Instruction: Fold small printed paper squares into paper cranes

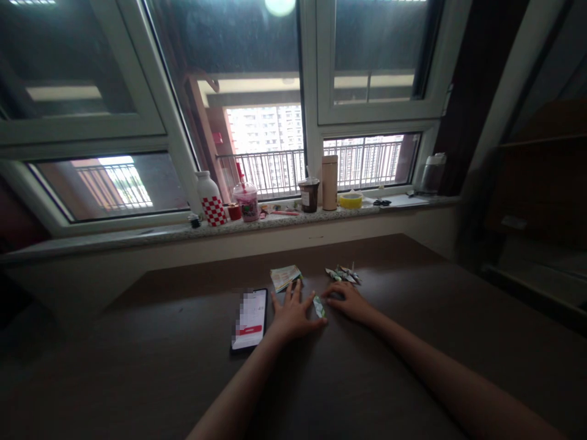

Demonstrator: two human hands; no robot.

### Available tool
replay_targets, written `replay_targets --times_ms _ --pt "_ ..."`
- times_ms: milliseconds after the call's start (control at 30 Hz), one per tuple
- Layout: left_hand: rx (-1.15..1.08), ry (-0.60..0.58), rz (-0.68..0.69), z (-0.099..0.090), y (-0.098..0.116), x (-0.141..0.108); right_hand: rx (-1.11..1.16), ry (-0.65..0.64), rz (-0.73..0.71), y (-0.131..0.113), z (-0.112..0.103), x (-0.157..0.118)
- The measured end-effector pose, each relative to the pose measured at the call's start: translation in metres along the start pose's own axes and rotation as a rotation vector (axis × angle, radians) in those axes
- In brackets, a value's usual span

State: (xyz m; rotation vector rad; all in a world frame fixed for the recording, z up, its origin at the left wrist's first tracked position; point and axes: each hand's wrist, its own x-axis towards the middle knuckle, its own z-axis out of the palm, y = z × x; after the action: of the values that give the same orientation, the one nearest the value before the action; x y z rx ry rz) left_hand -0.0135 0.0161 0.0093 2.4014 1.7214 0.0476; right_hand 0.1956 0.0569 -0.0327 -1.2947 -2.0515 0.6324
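My left hand (291,316) lies on the dark table with its fingers spread, and it holds nothing. Between its thumb and index finger is a small folded strip of green and white paper (319,307). On the other side of that strip, my right hand (349,300) rests with loosely bent fingers, their tips close to the paper; I see nothing in it. Just beyond the right hand sits a small pile of folded paper pieces (343,274). A stack of flat printed paper sheets (284,278) lies ahead of my left fingertips.
A phone (250,321) with a lit screen lies left of my left hand. Along the windowsill (284,221) stand a checkered bottle (212,198), a pink drink cup (247,201), a dark drink cup (309,195), a tan flask (329,183), yellow tape (350,201) and scissors (381,203).
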Motion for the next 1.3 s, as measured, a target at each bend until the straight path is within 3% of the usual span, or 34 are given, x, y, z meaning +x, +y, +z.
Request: replay_targets --times_ms 133,300,467,667,1033,1300 --pt "-0.017 0.023 -0.004 0.004 0.000 -0.001 -0.001 0.051 -0.146 0.000 0.004 -0.001" --pt "-0.027 0.115 -0.028 0.009 0.000 0.000 -0.022 -0.015 -0.357 -0.006 0.005 -0.003" --pt "-0.099 0.184 -0.064 0.009 0.002 -0.002 -0.062 -0.020 -0.347 -0.007 0.002 -0.003" --pt "-0.168 0.352 -0.094 0.004 0.005 -0.006 -0.209 0.057 -0.301 -0.007 -0.001 -0.004" --pt "-0.110 0.382 -0.161 0.010 0.007 -0.003 -0.183 -0.060 -0.321 -0.023 0.000 -0.013" --pt "-0.174 0.423 -0.201 0.015 0.001 0.003 -0.028 -0.047 -0.319 -0.013 0.004 -0.006"
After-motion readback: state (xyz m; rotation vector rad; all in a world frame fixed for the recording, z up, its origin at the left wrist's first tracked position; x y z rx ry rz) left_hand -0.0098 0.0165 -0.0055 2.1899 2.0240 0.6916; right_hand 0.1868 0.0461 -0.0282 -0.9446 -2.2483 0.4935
